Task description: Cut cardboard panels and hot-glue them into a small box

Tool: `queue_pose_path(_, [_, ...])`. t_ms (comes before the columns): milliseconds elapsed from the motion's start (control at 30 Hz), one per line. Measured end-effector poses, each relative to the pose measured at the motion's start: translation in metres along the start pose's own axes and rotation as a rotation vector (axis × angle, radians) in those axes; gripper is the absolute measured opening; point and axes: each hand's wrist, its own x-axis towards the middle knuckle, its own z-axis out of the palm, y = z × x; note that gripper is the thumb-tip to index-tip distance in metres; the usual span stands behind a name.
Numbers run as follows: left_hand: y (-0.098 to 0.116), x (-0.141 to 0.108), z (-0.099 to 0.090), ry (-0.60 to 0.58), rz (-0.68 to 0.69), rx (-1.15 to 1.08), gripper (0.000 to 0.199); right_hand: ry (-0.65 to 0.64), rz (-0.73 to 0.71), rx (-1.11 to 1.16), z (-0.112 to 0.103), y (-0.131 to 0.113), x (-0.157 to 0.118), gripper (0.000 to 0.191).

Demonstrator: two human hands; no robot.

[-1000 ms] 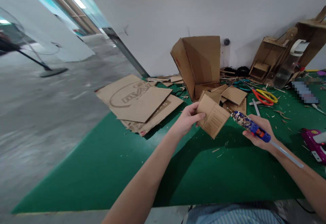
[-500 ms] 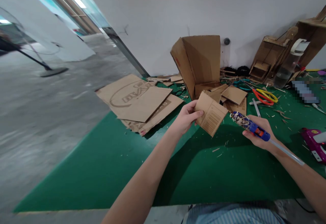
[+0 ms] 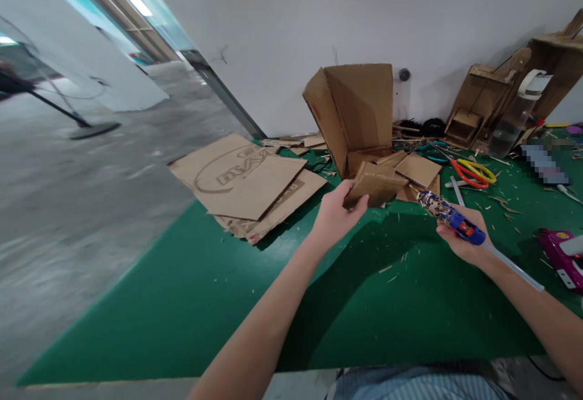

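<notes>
Between the thumb and fingers of my left hand [image 3: 339, 212] is a small cardboard piece [image 3: 377, 184], tilted and held above the table. My right hand [image 3: 467, 236] is wrapped round a blue hot glue gun [image 3: 449, 216], its front crusted with wood scraps and a clear glue stick coming out of its back. The nozzle points at the right edge of the cardboard piece; I cannot tell whether it touches. Behind my left hand stands an open cardboard box form [image 3: 364, 105], with loose cardboard pieces [image 3: 419, 170] beside it.
Flat cardboard sheets [image 3: 255, 184] lie on the left of the green table [image 3: 182, 303]. On the right are scissors [image 3: 471, 175] with red and yellow handles, a water bottle [image 3: 512, 121], a phone [image 3: 544, 164] and a magenta power strip [image 3: 558, 257]. A white wall [image 3: 273, 42] rises behind.
My left hand has turned the cardboard piece, so its printed face no longer shows and it lies flatter. The glue gun has shifted slightly right, its nozzle still near the piece's edge.
</notes>
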Motion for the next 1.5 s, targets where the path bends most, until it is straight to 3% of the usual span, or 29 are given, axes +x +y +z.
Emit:
queue_pose_path(133, [0.008, -0.008, 0.010, 0.109, 0.304, 0.400, 0.011, -0.011, -0.026, 0.003, 0.007, -0.007, 0.001, 0.026])
queue_pose_path(233, [0.006, -0.011, 0.017, 0.123, 0.491, 0.479, 0.012, -0.038, -0.051, 0.027, 0.014, -0.013, 0.001, 0.023])
queue_pose_path(300, [0.004, -0.011, 0.020, 0.124, 0.524, 0.506, 0.012, -0.051, -0.070, 0.036, 0.019, -0.014, 0.001, 0.022])
queue_pose_path(733, [-0.005, -0.009, 0.023, 0.136, 0.358, 0.589, 0.017, -0.064, 0.033, 0.032, 0.027, -0.007, 0.000, 0.036])
queue_pose_path(833, [-0.011, -0.007, 0.026, 0.125, 0.304, 0.570, 0.020, -0.010, 0.069, 0.033, 0.030, 0.004, 0.008, 0.036])
queue_pose_path(1033, [-0.027, 0.003, 0.030, 0.115, 0.347, 0.518, 0.022, 0.031, 0.165, 0.057, 0.037, 0.032, 0.028, 0.035])
queue_pose_path(1233, [-0.035, 0.005, 0.031, 0.131, 0.256, 0.586, 0.019, -0.054, 0.133, 0.014, 0.041, 0.037, 0.028, 0.037])
queue_pose_path(1500, [-0.037, 0.005, 0.034, 0.112, 0.231, 0.609, 0.018, -0.147, 0.117, -0.021, 0.041, 0.030, 0.032, 0.038])
